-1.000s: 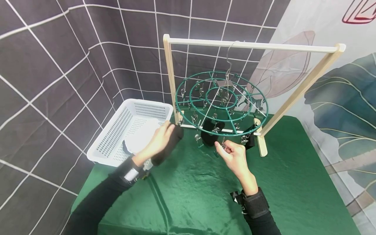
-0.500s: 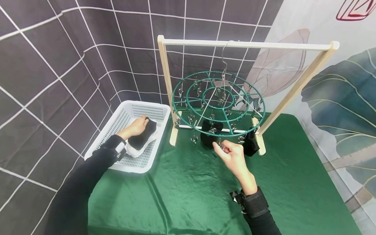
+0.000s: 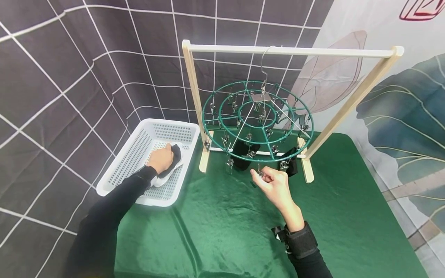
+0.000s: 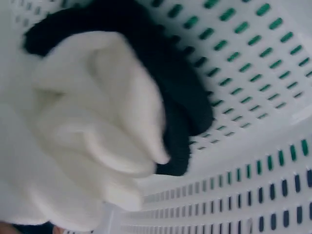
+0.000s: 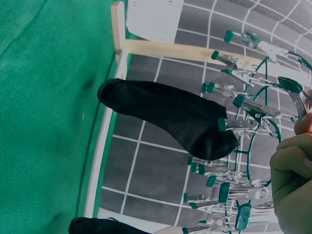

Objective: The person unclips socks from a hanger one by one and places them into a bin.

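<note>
My left hand [image 3: 160, 159] is down in the white basket [image 3: 116, 168], against a black sock [image 3: 175, 156] that lies over white cloth [image 3: 163, 180]. Its fingers are mostly hidden; in the left wrist view the white cloth [image 4: 97, 112] fills the near part, with the black sock [image 4: 183, 92] behind it. My right hand [image 3: 274, 184] pinches a metal clip [image 5: 298, 101] with green tips at the front of the round green hanger [image 3: 248, 158]. A black sock [image 5: 161, 105] hangs from the hanger, and part of another black sock [image 5: 107, 226] shows below it.
The hanger hooks over the white top bar [image 3: 222, 49] of a wooden stand [image 3: 351, 102]. Several other clips dangle from its rings. A green cloth [image 3: 222, 231] covers the table, and a gridded curtain [image 3: 153, 38] stands behind.
My left hand has moved left from beside the basket with a black sock and lowered it into the basket onto the white cloth. My right hand has stayed at the clip.
</note>
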### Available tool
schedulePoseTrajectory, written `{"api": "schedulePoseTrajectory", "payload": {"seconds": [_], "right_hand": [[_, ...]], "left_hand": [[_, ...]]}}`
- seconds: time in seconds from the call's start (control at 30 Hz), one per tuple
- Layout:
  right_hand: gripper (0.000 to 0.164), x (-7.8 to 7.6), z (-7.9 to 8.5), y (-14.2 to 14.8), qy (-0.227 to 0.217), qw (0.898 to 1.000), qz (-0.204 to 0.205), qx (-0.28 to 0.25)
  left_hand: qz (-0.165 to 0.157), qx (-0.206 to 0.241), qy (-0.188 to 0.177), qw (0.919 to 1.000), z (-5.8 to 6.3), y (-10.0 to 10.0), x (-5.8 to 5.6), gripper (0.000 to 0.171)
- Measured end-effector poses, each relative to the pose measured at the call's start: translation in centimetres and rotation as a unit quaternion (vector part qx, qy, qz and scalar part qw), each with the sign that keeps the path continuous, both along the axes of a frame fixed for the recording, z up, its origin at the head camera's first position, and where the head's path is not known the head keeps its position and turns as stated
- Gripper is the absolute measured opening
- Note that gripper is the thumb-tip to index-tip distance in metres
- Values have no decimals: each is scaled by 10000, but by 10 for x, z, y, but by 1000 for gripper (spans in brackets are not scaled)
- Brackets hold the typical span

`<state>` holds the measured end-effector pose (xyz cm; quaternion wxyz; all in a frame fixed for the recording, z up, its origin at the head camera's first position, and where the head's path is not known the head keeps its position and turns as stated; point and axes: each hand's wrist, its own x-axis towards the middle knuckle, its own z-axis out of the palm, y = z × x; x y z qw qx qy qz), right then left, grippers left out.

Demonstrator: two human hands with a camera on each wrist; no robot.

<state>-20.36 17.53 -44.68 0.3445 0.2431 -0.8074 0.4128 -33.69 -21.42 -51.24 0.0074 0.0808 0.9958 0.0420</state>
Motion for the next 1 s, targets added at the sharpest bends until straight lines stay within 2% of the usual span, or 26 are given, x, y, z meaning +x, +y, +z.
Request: {"api": "schedulePoseTrajectory", "payload": {"seconds": [0.13, 0.27, 0.47, 0.57, 0.67, 0.73, 0.8, 0.87, 0.9, 0.93, 0.97, 1.0], "right_hand": [[45, -1, 0, -2, 134, 9999, 23, -61], [44, -1, 0, -4, 171, 9998, 31, -66], [43, -5, 1, -3, 149, 9999, -34, -63], [43, -6, 1, -3, 85, 9999, -50, -45], [42, -5, 2, -3, 8, 10000, -54, -41], [43, -4, 2, -3, -51, 10000, -54, -44], [43, -3, 1, -3, -81, 9999, -59, -53], [43, -3, 1, -3, -84, 9999, -60, -67], [43, -3, 1, -3, -82, 9999, -67, -63], [43, -2, 1, -3, -67, 9999, -65, -62], [43, -2, 1, -3, -43, 10000, -65, -61], [43, -2, 1, -3, -34, 10000, -68, -52]], "left_hand": [[238, 120, -6, 9996, -11, -4, 0, 35], [455, 251, -90, 9986, -14, -4, 0, 38], [446, 202, -129, 9987, -16, -1, -3, 39], [423, 169, -131, 9989, -12, 1, -3, 39], [278, 145, 224, 9993, -3, 5, -3, 36], [74, 234, 795, 9965, 5, 9, -5, 31], [-174, 336, 1466, 9885, 14, 15, -8, 30], [-440, 720, 2168, 9726, 26, 25, -9, 29], [-601, 974, 2520, 9609, 33, 32, -8, 29], [-773, 1241, 2900, 9458, 41, 39, -7, 30], [-967, 1574, 3239, 9279, 49, 47, -3, 29], [-1216, 1925, 3571, 9059, 57, 57, 1, 29]]}}
